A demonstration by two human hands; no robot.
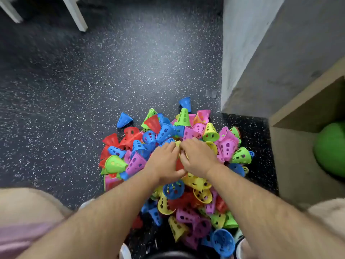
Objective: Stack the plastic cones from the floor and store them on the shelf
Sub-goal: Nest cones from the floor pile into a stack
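A big heap of small perforated plastic cones (188,165) in red, blue, green, yellow and pink lies on the dark speckled floor. Both hands meet over the middle of the heap. My left hand (164,163) and my right hand (197,157) press together around a yellow cone (178,143), of which only a sliver shows between the fingers. A red cone (179,165) peeks out below the hands. A lone blue cone (124,120) lies apart at the heap's far left, another blue cone (185,103) at its far edge.
A wooden shelf unit (291,157) stands at the right, with a green ball (330,148) inside its compartment. A grey wall corner (261,53) rises behind it. White furniture legs (76,15) stand at the far left. My knees frame the bottom corners.
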